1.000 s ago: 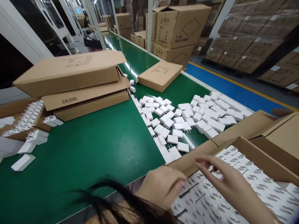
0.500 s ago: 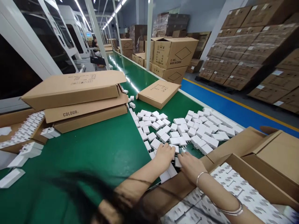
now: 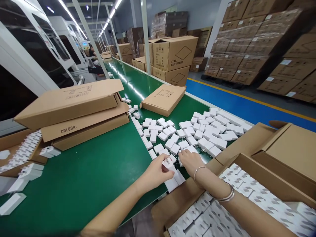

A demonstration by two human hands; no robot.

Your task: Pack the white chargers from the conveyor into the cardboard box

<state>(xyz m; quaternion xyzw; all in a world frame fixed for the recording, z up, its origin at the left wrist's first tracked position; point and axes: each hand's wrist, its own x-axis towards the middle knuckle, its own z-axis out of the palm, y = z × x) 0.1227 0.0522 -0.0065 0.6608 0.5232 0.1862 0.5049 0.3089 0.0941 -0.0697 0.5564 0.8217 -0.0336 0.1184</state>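
Note:
Many white plug chargers (image 3: 174,149) with metal pins lie loosely scattered on the green conveyor belt. My left hand (image 3: 156,171) curls its thumb and fingers around one white charger (image 3: 169,162), above a short row of chargers (image 3: 178,177) along the edge of the green side table. Just right of it, my right hand (image 3: 192,161) bends its fingers down over a charger in the pile; the fingertips are partly hidden. Below my right forearm, an open cardboard box (image 3: 261,171) holds tightly packed rows of white chargers (image 3: 243,181).
Closed flat cartons (image 3: 81,105) are stacked on the green side table (image 3: 106,164), beside another box of chargers (image 3: 23,148). A flat carton (image 3: 164,98) lies farther along the belt. Larger cartons (image 3: 172,56) stand past the rail. A person (image 3: 92,51) is far back, left.
My left hand has turned and moved down-left, now showing a charger between its thumb and fingers. My right hand has shifted slightly up and left. The whole view has shifted too.

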